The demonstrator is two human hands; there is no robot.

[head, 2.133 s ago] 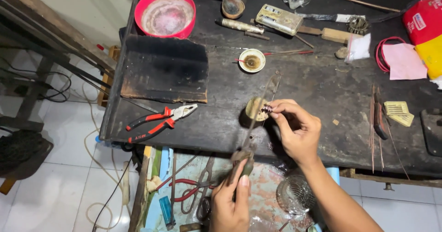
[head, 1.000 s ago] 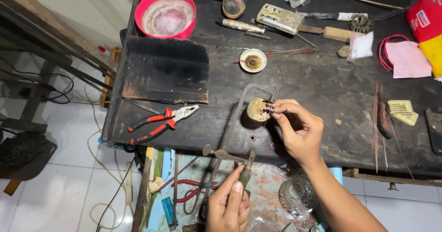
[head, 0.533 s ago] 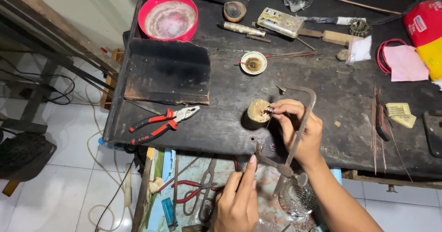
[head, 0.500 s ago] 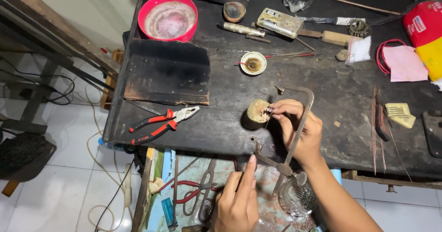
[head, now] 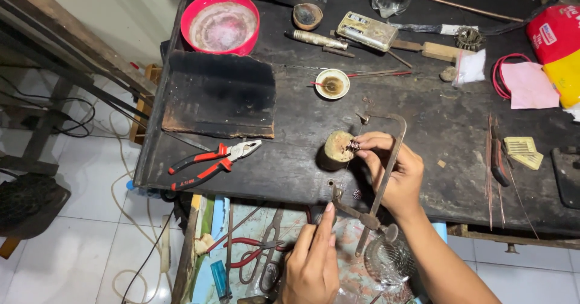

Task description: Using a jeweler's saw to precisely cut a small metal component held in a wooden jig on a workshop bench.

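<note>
My right hand (head: 396,174) pinches a small metal piece (head: 353,146) against a short wooden peg (head: 336,149) standing on the dark workbench (head: 290,159). A metal jeweller's saw frame (head: 391,159) arches over that hand, its top bar just above my fingers and its back running down across my wrist. My left hand (head: 311,262) reaches up from below the bench edge and grips the saw's lower end, index finger stretched along it. The blade is too thin to make out.
Red-handled pliers (head: 211,159) lie left of the peg, below a dark scorched slab (head: 220,96) and a red bowl (head: 220,23). A small dish (head: 332,85), a metal box (head: 367,30), files (head: 498,159) and pink paper (head: 528,85) lie around. An open drawer (head: 254,256) holds tools.
The saw frame has swung from the left of the peg to upright over my right hand. My left hand shifted right with it. My right hand stayed at the peg.
</note>
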